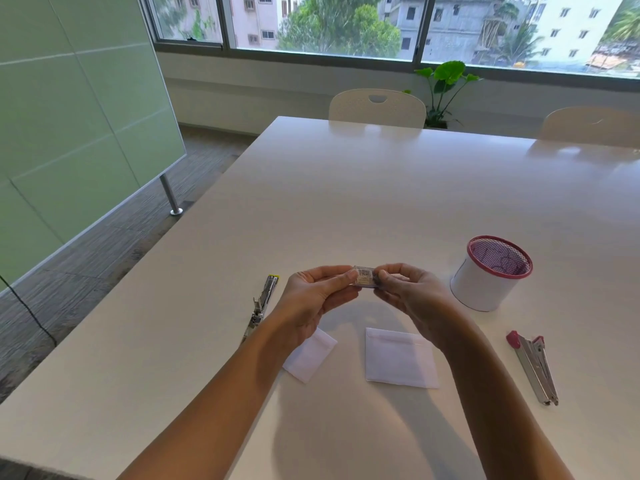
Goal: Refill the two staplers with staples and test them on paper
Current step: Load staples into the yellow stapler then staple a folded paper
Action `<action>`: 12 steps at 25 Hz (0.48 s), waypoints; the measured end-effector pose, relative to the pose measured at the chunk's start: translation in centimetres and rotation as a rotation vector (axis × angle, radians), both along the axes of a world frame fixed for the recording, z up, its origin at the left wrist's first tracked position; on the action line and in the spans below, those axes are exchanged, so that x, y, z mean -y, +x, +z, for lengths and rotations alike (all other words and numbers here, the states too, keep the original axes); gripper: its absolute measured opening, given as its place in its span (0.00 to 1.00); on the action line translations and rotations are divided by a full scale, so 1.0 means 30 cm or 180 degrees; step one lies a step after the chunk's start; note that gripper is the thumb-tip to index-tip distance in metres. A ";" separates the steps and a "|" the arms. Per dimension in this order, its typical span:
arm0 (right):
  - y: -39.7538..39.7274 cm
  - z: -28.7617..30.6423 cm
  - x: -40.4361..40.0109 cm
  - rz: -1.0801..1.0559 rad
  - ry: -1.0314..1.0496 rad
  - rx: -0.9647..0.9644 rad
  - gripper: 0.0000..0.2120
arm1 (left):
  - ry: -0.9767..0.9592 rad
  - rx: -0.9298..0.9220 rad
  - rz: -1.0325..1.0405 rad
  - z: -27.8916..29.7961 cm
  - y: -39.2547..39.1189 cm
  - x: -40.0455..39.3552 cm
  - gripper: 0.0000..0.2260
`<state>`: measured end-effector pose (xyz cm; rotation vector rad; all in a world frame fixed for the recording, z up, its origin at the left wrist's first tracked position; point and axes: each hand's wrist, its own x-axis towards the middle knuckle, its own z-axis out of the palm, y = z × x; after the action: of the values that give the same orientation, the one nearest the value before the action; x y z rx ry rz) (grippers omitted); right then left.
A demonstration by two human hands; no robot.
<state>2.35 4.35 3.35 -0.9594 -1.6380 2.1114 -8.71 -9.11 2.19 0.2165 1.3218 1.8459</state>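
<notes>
Above the near middle of a long white table (346,202), a person holds a small staple box (364,277) between both hands. The left hand (311,299) pinches one end with thumb and fingertips; the right hand (412,296) pinches the other end the same way. The box, barcode side up, sits raised and close to eye level, probably so it can be pulled open and a strip of staples taken out.

Both staplers lie on the table, apparently swung open and ready for loading. A yellow-tipped stapler (261,306) lies just left of the left wrist. A red-tipped stapler (533,367) lies well to the right, beyond the right forearm. Neither is being touched, and I cannot tell whether either holds staples yet.

Two folded pieces of paper wait under the hands, likely for the test: a small paper (313,358) partly hidden by the left wrist, and a larger paper (400,360) beside it. A white pen cup (485,278) with a red rim and mesh lining stands behind the right hand.

Otherwise the tabletop is glossy and bare, reflecting daylight. Two pale chairs (377,107) sit at the far side, and a leafy plant (445,84) stands by wide windows that look out on buildings and trees. A frosted green glass partition (79,133) runs along the left, above grey carpet.
</notes>
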 end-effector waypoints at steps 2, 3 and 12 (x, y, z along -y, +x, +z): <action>-0.025 -0.017 -0.020 -0.0009 0.0144 0.0099 0.05 | -0.0095 -0.0084 0.0201 0.004 -0.005 -0.008 0.06; -0.040 -0.029 -0.035 -0.0056 0.0242 0.0181 0.05 | -0.0176 -0.0175 0.0335 0.009 -0.012 -0.009 0.05; -0.087 -0.105 -0.067 -0.0258 0.1549 0.1281 0.05 | -0.0760 -0.1654 0.1028 0.129 -0.147 0.094 0.06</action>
<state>-0.25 6.35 0.21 -1.2988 -2.1213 1.4152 -13.13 -11.92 6.05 0.3927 2.0207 1.9453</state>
